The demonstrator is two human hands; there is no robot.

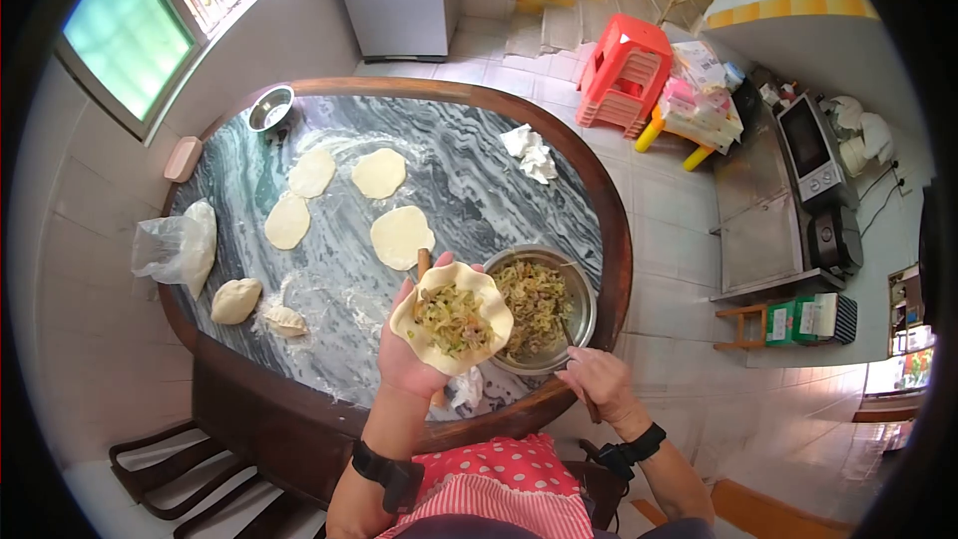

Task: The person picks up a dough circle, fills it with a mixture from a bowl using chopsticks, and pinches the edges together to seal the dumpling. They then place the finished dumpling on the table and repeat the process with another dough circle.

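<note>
A round dough wrapper [406, 328] heaped with chopped filling [451, 318] rests in my left hand [411, 367], its edge wavy and curled up around the filling. My right hand [596, 380] grips a thin-handled utensil [570, 335] at the rim of a metal bowl [584, 301]. More of the chopped filling [534, 301] lies in that bowl; the utensil's lower end is hard to make out. Under my left hand runs a wooden rolling pin [424, 262], mostly hidden. Just beyond it lies a flat dough wrapper [401, 238].
More wrappers [379, 173] lie on the floured marble table [469, 170]. Dough lumps [236, 300], a plastic bag [180, 245] and a small metal bowl [270, 109] are at the left. Crumpled tissue [530, 153] is at the far right. Red stools [627, 75] stand beyond.
</note>
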